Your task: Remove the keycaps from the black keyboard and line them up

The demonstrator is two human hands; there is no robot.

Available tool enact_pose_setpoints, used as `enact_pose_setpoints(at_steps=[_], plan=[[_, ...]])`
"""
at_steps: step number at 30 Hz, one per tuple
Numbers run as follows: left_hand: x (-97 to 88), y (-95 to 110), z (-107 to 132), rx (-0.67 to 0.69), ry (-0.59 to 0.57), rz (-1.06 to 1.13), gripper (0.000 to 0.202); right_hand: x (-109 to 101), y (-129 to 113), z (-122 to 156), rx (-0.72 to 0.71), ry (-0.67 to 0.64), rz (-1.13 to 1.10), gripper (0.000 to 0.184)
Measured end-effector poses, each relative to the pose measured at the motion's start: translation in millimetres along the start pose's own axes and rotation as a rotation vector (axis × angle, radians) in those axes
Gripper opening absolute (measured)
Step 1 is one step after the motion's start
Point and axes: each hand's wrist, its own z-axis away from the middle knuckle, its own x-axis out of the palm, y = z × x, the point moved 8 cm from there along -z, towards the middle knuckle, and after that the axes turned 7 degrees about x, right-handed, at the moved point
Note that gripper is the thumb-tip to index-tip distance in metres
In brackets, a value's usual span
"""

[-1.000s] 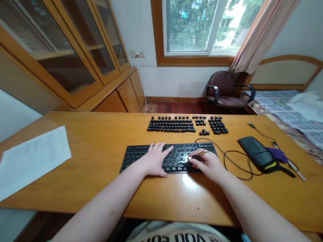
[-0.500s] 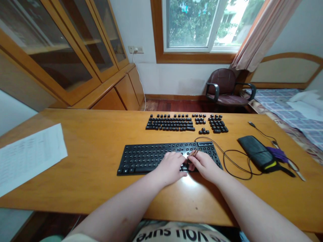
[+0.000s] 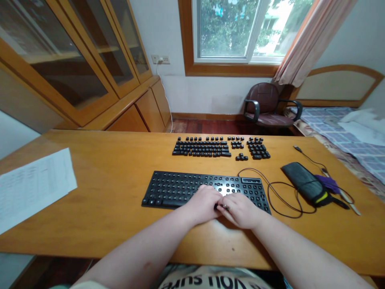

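A black keyboard base (image 3: 180, 188) with its caps removed lies in front of me on the wooden desk (image 3: 114, 176). The loose black keycaps (image 3: 201, 147) are laid out in keyboard order behind it. My left hand (image 3: 204, 204) and my right hand (image 3: 239, 209) meet at the keyboard's front edge, right of its middle, both with fingers curled. A small metallic bit (image 3: 225, 207) shows between the fingertips of my right hand. What my left fingers press or hold is hidden.
A printed sheet (image 3: 33, 184) lies at the desk's left edge. The keyboard's black cable (image 3: 282, 196) loops to the right toward a black pouch (image 3: 303, 182) and a purple item (image 3: 329, 182). A chair (image 3: 266, 106), a glass-fronted cabinet (image 3: 90, 68) and a bed (image 3: 355, 132) stand beyond.
My left hand left its flat spread on the keys, slid right and curled up against my right hand. The thin tool in my right hand is now mostly hidden.
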Motion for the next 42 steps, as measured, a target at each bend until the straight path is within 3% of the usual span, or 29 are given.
enact_pose_setpoints(at_steps=[4,8,14,19,22,25,27,30,38,40,42], plan=[[-1.7,1.2,-2.0,-0.005,0.013,0.03,0.012,-3.1,8.7,-0.1,0.064,0.063,-0.083,0.018],[-2.7,-0.1,-3.1,-0.021,0.013,0.032,0.019,1.5,18.0,1.5,0.152,0.039,-0.189,0.017],[-3.0,1.2,-2.9,0.03,0.053,0.119,0.017,-3.5,38.1,3.7,0.425,0.066,-0.322,0.019],[-7.0,-3.1,-2.7,-0.003,0.131,0.241,0.016,-20.7,32.5,-0.5,0.298,0.12,-0.336,0.018],[-12.9,-12.0,0.5,-0.129,0.262,0.313,0.02,-30.5,34.9,1.9,0.276,0.2,-0.354,0.016],[-18.1,-20.4,6.9,-0.278,0.405,0.312,0.026,-33.4,53.0,10.0,0.496,0.317,-0.375,0.019],[-20.0,-20.3,8.7,-0.307,0.456,0.292,0.024,-30.1,62.4,15.5,0.642,0.356,-0.401,0.023],[-21.2,-18.5,8.6,-0.311,0.486,0.264,0.019,-28.2,66.0,17.8,0.724,0.39,-0.374,0.025],[-20.6,-21.5,8.1,-0.292,0.504,0.332,0.017,-26.6,62.6,10.8,0.684,0.362,-0.342,0.021],[-19.3,-24.3,8.9,-0.313,0.512,0.399,0.022,-26.7,63.5,12.3,0.69,0.371,-0.328,0.023],[-18.3,-26.0,9.1,-0.328,0.508,0.446,0.03,-28.3,58.8,10.5,0.603,0.362,-0.29,0.019]])
